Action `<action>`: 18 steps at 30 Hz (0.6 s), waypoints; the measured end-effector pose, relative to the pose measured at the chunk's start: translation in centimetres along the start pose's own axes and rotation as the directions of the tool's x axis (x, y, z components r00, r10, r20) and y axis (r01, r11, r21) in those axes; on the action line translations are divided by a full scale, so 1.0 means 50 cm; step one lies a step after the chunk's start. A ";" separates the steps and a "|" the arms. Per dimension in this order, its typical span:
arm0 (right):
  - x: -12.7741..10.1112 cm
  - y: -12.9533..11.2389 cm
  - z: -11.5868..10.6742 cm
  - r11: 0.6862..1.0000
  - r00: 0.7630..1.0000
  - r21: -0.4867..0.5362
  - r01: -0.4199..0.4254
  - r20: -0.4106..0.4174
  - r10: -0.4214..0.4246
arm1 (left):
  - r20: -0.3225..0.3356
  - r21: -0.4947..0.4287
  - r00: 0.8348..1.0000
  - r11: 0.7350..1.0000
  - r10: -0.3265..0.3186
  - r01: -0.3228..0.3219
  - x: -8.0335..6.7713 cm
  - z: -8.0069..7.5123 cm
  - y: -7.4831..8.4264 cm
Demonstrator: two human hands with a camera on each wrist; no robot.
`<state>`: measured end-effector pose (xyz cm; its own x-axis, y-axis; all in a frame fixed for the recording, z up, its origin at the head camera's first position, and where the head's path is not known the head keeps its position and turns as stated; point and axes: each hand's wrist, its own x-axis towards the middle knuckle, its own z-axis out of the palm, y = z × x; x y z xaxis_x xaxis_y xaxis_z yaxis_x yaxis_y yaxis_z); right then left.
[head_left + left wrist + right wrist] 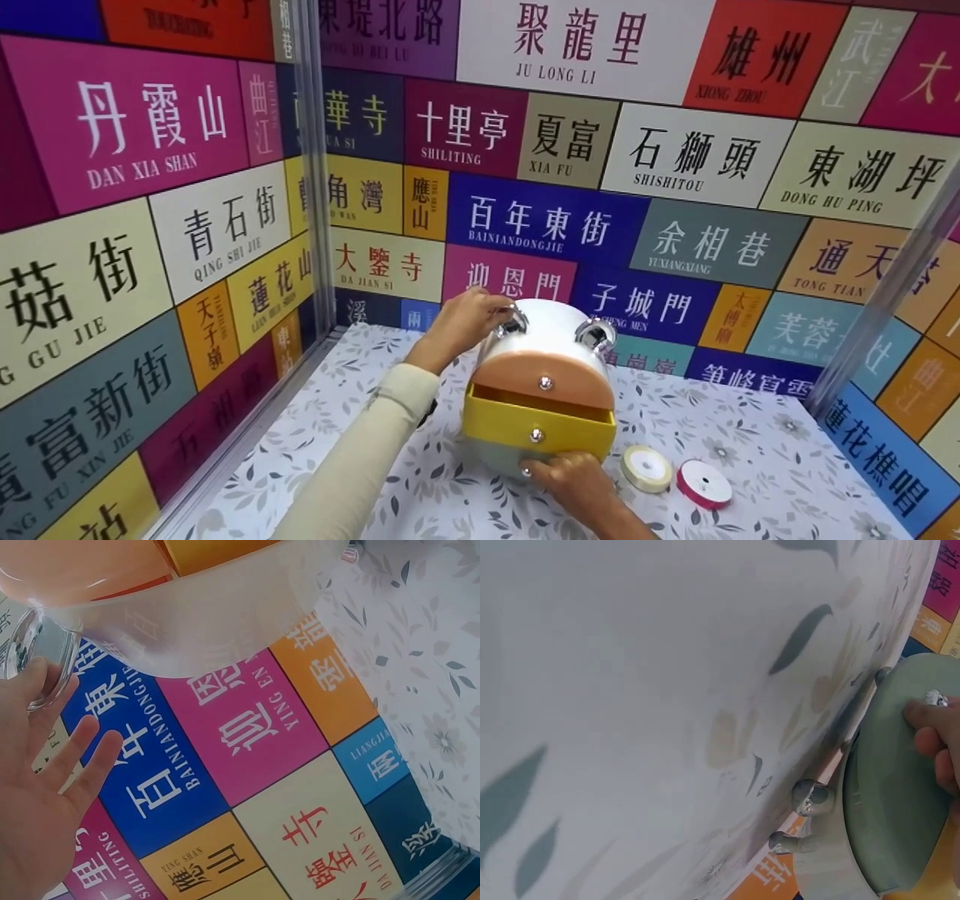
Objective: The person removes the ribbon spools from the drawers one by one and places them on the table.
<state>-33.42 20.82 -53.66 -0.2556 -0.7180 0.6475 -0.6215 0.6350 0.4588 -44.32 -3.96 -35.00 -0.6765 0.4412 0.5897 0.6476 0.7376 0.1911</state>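
Observation:
A small rounded drawer cabinet point(547, 315) with a white top stands on the table, with two silver ring-shaped ears. My left hand point(463, 324) pinches the left ring-shaped ear point(64, 664) between thumb and finger; its other fingers extend loosely. At the front, the orange drawer point(525, 364) is closed, while the yellow drawer point(491, 418) below it sticks out. The pale green drawer point(896, 787) is lowest. My right hand point(577, 476) pinches its silver knob point(934, 697). In the head view, that hand hides part of this drawer.
To the right of the cabinet, a cream ribbon roll point(634, 469) and a red-edged ribbon roll point(703, 486) lie flat. A leaf-patterned cloth covers the table point(315, 450). Panels of coloured signs point(547, 217) rise behind it and at the sides.

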 end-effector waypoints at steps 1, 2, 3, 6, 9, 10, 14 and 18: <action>0.000 -0.001 0.000 1.000 1.000 0.005 -0.003 -0.008 0.003 | 0.000 -0.001 1.000 1.000 0.001 -0.001 0.000 -0.001 0.000; -0.001 -0.002 0.001 1.000 1.000 0.015 -0.005 -0.019 0.005 | 0.000 -0.001 1.000 1.000 0.005 -0.005 0.000 0.000 -0.001; -0.002 -0.003 0.001 1.000 1.000 0.027 -0.008 -0.023 0.009 | -0.001 -0.002 1.000 1.000 0.008 -0.008 0.000 0.000 -0.001; -0.001 -0.005 0.005 0.997 0.999 0.074 -0.013 -0.043 0.016 | -0.001 -0.005 1.000 1.000 0.011 -0.011 0.000 0.000 -0.002; 0.002 -0.004 0.008 0.995 0.997 0.098 -0.001 -0.075 0.009 | -0.004 -0.006 1.000 1.000 0.016 -0.016 0.000 0.001 -0.005; 0.004 -0.002 0.009 0.995 0.996 0.101 0.005 -0.086 0.004 | -0.004 -0.008 1.000 1.000 0.014 -0.014 0.000 0.001 -0.005; 0.009 0.003 0.011 0.995 0.994 0.098 0.025 -0.104 -0.015 | -0.003 -0.009 1.000 1.000 0.012 -0.012 0.002 0.001 -0.007; 0.006 0.003 0.008 0.994 0.997 0.103 0.036 -0.065 -0.030 | -0.001 -0.011 1.000 1.000 0.013 -0.013 0.000 0.002 -0.007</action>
<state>-33.86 20.58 -53.65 -0.1880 -0.7165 0.6718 -0.7033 0.5757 0.4171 -44.59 -4.16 -35.13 -0.6673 0.4504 0.5932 0.6604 0.7261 0.1915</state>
